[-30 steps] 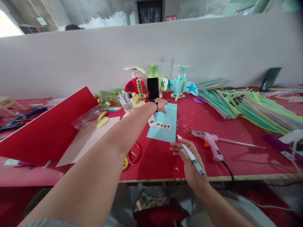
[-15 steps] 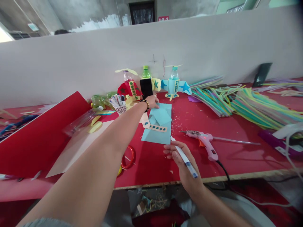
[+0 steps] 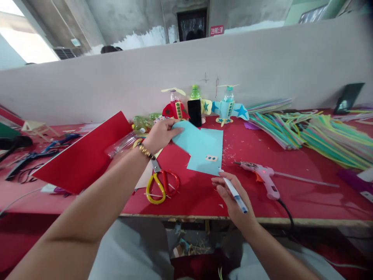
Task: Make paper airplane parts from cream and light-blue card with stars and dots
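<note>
My left hand (image 3: pixel 163 134), with a beaded bracelet at the wrist, pinches the corner of a light blue paper piece (image 3: pixel 190 138). That piece is raised over a larger blue sheet (image 3: pixel 214 136) lying on the red table. A beige strip with dark dots (image 3: pixel 211 158) shows partly from under it. In my right hand (image 3: pixel 237 198) is a white marker (image 3: pixel 233 188), its tip pointing towards the sheet's near edge. Scissors with one red and one yellow handle (image 3: pixel 157 186) lie near my left forearm, their blades partly covered.
Behind the sheet stand a black phone (image 3: pixel 194 112) and bottle planes, one red (image 3: pixel 175 111), one blue (image 3: pixel 229 107). A pink glue gun (image 3: pixel 260 175) with a cord lies to the right. Bundled coloured strips (image 3: pixel 274 126) lie farther back. A red board (image 3: pixel 84 155) leans at left.
My left hand has drawn back to the left from near the phone, lifting the blue paper piece over the strip. The scissors have come into fuller view. My right hand keeps the marker.
</note>
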The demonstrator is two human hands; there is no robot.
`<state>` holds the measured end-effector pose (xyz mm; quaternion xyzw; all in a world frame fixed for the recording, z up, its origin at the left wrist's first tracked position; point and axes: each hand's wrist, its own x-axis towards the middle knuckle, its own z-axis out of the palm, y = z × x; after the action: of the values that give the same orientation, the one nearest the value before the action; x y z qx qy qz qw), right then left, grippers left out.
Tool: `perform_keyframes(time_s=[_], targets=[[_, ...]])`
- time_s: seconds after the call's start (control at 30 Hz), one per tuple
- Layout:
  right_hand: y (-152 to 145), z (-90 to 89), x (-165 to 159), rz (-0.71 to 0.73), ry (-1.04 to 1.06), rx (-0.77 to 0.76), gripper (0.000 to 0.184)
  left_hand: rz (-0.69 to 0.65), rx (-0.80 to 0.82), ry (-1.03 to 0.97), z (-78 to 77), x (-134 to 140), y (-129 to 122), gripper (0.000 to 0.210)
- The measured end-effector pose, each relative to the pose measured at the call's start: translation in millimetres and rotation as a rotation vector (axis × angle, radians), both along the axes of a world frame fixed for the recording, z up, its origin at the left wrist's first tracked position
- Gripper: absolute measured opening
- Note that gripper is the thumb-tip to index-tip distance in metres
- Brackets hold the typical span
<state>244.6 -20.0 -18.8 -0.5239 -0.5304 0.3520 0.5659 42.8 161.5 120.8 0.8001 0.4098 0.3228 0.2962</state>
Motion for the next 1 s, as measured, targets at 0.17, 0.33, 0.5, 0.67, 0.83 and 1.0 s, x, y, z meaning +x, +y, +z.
perform_keyframes(time_s=[0.17,0.33,0.5,0.67,0.83,1.0], targets=[[0,-1.6,-1,0.066,-0.612,0.173,0.033,0.261,-0.231,-0.248,-41.0,-76,-83,0.028],[25,20.4,-15,0.209,-1.107,0.160,0.037,0.484,-0.488,-0.551,-84.0,-132,-145,0.029],[81,41.5,-44,0.326,-1.315,0.146,0.034,0.534,-0.630,-0.680,-107.1,-154,-173,0.026],[128,40.3,-70,0.379,-1.463,0.154,0.030,0.524,-0.688,-0.687,-118.4,-158,-185,0.023],[152,35.7,-86,0.405,-1.521,0.155,0.030,0.523,-0.739,-0.730,-122.6,-158,-193,0.026],[159,38.5,-92,0.405,-1.504,0.132,0.035,0.511,-0.767,-0.755,-122.3,-156,-196,0.031]])
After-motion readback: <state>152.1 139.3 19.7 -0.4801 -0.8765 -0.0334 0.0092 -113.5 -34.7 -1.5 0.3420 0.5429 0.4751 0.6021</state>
